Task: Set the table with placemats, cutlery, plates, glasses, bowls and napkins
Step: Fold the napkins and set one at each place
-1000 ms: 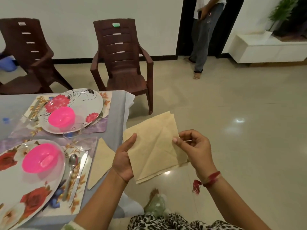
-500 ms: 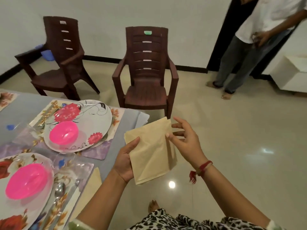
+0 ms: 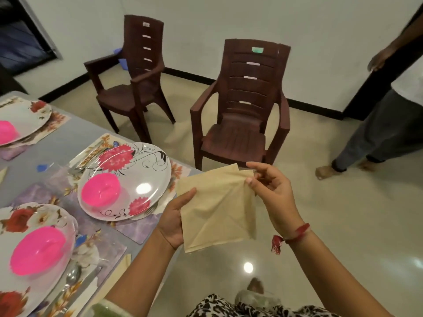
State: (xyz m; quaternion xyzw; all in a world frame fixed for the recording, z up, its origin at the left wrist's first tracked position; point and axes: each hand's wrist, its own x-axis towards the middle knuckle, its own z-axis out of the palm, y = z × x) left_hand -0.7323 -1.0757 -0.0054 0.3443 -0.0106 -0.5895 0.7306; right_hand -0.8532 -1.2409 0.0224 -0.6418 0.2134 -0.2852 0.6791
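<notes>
Left hand (image 3: 175, 221) and right hand (image 3: 273, 199) hold the napkin (image 3: 217, 209), long axis near-to-far.

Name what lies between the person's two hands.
In the head view, a folded beige napkin spans it: left hand grips its left edge, right hand pinches its top corner.

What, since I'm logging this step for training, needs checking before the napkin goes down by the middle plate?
1. Grip on the napkin: left hand holds its left edge, right hand pinches the top corner: ok.
2. Fold finished: layers splay at that corner: not ok.
3. Middle plate carries its pink bowl: ok.
4. Landing spot on the placemat right of that plate: partly hidden behind the napkin: cannot tell.
</notes>
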